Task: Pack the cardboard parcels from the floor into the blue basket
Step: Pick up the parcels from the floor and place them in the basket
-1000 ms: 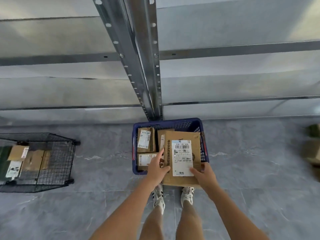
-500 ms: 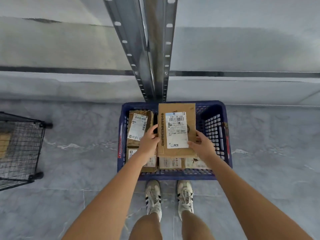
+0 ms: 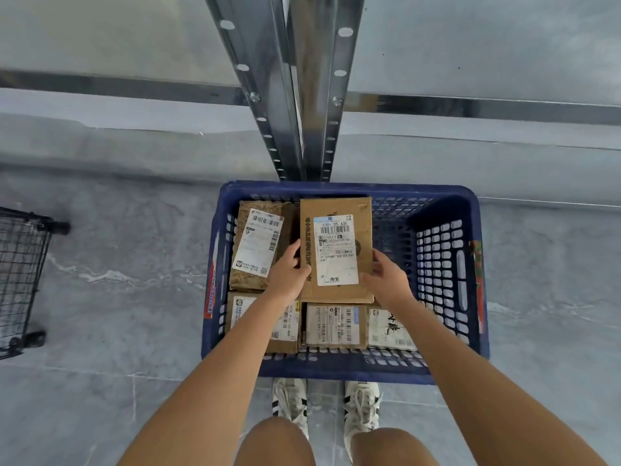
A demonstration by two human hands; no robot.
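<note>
The blue basket [image 3: 443, 264] stands on the floor right in front of my feet. Inside it, a flat cardboard parcel [image 3: 336, 247] with a white label lies in the middle. My left hand [image 3: 289, 277] grips its left edge and my right hand [image 3: 386, 280] grips its right edge. Another labelled parcel [image 3: 258, 243] lies to its left at the back of the basket. Three more parcels fill the near row: one [image 3: 285, 326] partly under my left forearm, one [image 3: 332, 324] in the middle, one [image 3: 386, 327] on the right. The basket's back right part is bare.
A metal shelf upright [image 3: 295, 95] rises just behind the basket, with horizontal shelf beams across the back. A black wire cart [image 3: 20, 277] stands at the left edge. Grey tiled floor lies around the basket. My white shoes [image 3: 326, 408] are just below it.
Both hands have carried the parcel from above the basket's near rim down into its middle. The view has closed in on the basket.
</note>
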